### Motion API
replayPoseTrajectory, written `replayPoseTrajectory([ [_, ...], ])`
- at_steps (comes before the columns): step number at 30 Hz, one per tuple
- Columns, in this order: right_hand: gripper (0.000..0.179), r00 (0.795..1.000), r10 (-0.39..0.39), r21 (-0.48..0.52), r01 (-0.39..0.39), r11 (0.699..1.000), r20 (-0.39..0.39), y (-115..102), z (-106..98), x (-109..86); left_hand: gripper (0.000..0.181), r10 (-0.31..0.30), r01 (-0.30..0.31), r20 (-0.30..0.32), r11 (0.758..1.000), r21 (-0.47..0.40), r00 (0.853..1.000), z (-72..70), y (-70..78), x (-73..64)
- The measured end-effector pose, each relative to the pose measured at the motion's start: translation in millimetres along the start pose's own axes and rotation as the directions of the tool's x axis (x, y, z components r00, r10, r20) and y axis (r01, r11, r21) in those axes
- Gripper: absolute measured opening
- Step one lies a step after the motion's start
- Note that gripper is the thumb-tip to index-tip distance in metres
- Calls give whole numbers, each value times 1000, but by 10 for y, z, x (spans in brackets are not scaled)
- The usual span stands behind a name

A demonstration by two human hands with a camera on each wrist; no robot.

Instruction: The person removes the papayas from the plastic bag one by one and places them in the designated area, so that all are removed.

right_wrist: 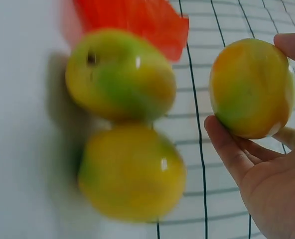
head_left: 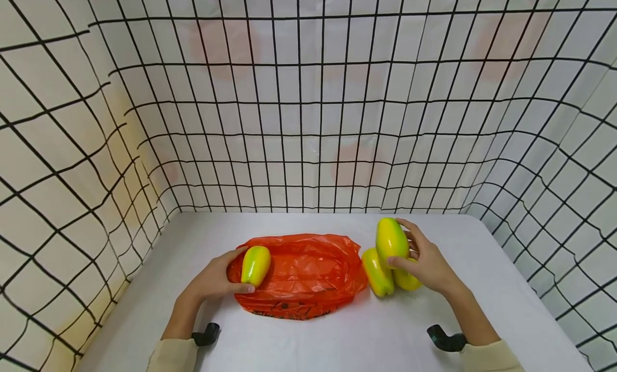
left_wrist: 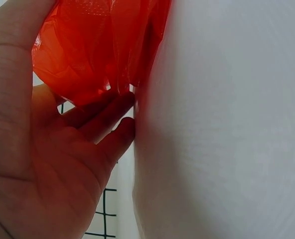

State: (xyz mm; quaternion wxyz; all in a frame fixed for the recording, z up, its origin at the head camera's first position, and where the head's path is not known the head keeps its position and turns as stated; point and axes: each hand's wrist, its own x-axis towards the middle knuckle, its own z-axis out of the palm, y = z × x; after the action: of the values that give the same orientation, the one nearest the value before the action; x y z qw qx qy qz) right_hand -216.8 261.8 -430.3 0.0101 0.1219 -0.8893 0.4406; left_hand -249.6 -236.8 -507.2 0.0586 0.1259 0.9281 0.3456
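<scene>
A red plastic bag (head_left: 313, 267) lies spread on the white table, one yellow-green mango (head_left: 256, 266) at its left end. My left hand (head_left: 214, 278) grips that end of the bag, thumb on the near side and fingers on the far side. In the left wrist view, the fingertips (left_wrist: 122, 132) reach down to the tabletop beside the red plastic. My right hand (head_left: 431, 262) holds another mango (head_left: 389, 238) between thumb and fingers, above two more mangoes. Those two, one left (head_left: 377, 275) and one right (head_left: 407, 280), rest side by side at the bag's right end.
A white wall with a black grid (head_left: 308, 120) stands behind the table (head_left: 337, 340) and along both sides. A dark wrist mount sits at each sleeve, left (head_left: 206, 334) and right (head_left: 446, 339).
</scene>
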Motion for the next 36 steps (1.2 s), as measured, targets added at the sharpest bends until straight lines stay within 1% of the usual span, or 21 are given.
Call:
replayPoseTrajectory([
  [7,85,999,43,-73,-45,996,-21,200,-290,-75,106,-7,7,-3,1000,4,1000,-30,-1,-29],
  [13,83,997,67,-120,-71,990,-38,392,-420,-156,105,-10,10,5,1000,-13,1000,-32,3,-43],
  [19,81,995,89,-128,-94,987,-44,592,-492,-203,105,-9,9,7,1000,-8,1000,-20,-2,-21],
  [27,80,990,133,-150,-138,979,-45,736,-558,-270,105,-2,2,10,1000,-2,1000,-35,28,-9],
  [33,82,978,209,-143,-207,968,0,836,-549,-302,105,-6,6,13,1000,-5,1000,-33,33,-6],
  [36,83,972,235,-144,-230,963,21,884,-530,-321,105,3,-3,15,1000,-6,1000,-26,24,-3],
])
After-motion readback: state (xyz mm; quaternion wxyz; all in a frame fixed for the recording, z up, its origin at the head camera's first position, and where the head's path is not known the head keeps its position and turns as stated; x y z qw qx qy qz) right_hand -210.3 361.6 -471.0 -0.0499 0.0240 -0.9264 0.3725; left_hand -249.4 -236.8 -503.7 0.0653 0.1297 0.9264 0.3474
